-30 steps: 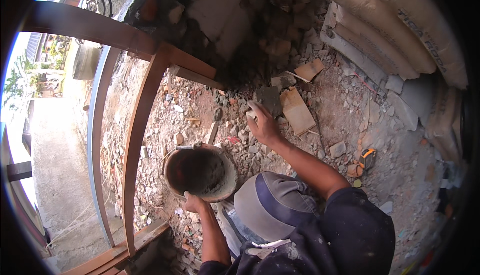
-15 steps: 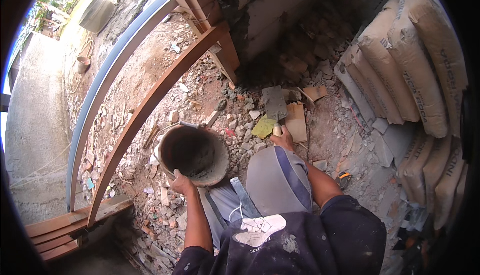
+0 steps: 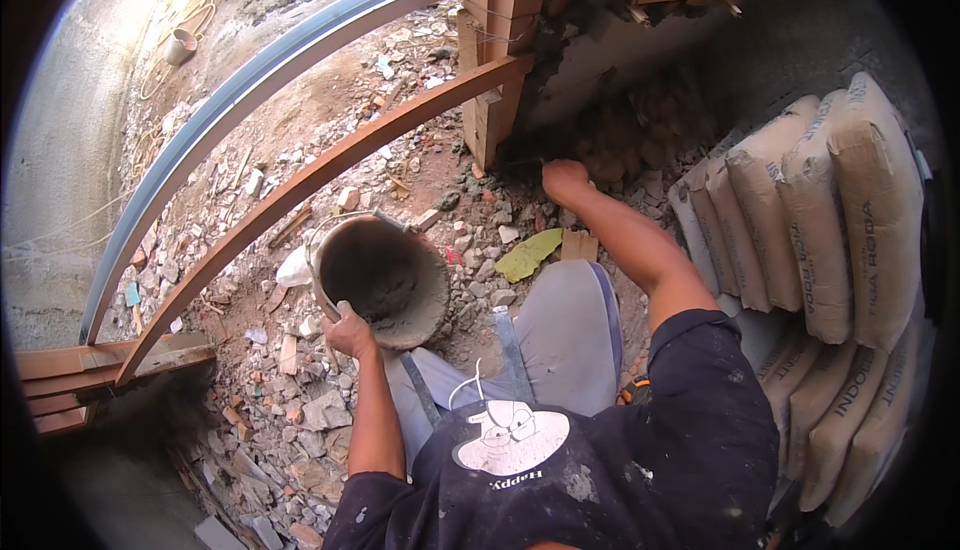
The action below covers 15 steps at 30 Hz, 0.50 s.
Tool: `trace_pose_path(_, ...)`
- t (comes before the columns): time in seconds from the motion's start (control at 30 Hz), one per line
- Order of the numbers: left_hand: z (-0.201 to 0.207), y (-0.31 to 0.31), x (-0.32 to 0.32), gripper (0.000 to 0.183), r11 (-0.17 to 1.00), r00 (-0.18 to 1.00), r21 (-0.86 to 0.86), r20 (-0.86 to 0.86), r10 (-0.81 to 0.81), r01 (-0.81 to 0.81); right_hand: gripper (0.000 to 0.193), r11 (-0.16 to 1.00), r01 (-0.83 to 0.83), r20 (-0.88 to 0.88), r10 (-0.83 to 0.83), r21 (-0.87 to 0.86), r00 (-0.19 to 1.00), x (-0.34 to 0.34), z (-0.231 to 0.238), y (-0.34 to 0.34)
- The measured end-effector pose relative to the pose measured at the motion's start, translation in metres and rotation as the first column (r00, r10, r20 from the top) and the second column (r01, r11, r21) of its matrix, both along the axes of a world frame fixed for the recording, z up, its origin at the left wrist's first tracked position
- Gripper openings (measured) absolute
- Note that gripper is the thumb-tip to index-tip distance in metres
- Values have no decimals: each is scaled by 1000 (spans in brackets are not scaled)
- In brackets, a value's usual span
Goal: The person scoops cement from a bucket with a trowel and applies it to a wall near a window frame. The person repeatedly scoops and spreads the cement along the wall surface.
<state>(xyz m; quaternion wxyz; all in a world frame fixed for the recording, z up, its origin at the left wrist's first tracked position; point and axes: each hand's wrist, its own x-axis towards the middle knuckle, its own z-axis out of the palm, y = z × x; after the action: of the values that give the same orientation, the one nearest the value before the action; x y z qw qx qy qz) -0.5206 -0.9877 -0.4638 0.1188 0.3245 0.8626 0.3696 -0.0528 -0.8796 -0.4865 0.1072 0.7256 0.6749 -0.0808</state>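
I crouch on rubble-strewn ground. My left hand (image 3: 349, 332) grips the near rim of a round grey bucket (image 3: 383, 280) that has wet mortar in its bottom and a thin wire handle. My right hand (image 3: 566, 178) is stretched forward, fingers closed around a small tool handle, probably a trowel, its blade hidden in the dark gap at the foot of a rough wall (image 3: 610, 70). The hand sits just right of an upright wooden post (image 3: 496, 50).
A curved wooden beam (image 3: 300, 190) and a grey curved rail (image 3: 250, 80) sweep across the left. Stacked cement sacks (image 3: 830, 220) stand on the right. Broken bricks, stones and a yellow-green scrap (image 3: 527, 255) litter the ground. Wooden planks (image 3: 70, 375) lie at lower left.
My right hand has moved from the rubble by my knee up to the wall base beside the post. The view has swung left and up. My left hand stays on the bucket.
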Motion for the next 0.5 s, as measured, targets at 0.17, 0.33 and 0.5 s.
trace_pose_path(0.17, -8, 1, -8, 46, 999, 997, -29, -65, 32, -34, 26, 998, 61, 55, -59, -29, 997, -27, 11, 34)
trace_pose_path(0.33, -2, 0, -9, 46, 998, 998, -48, -58, 40, -43, 25, 998, -60, 84, 62, -24, 995, -30, 65, 37)
trace_pose_path(0.5, -3, -1, -9, 46, 999, 1000, -37, -25, 7, -8, 25, 992, -82, 133, 95, -95, 987, -29, 112, 46)
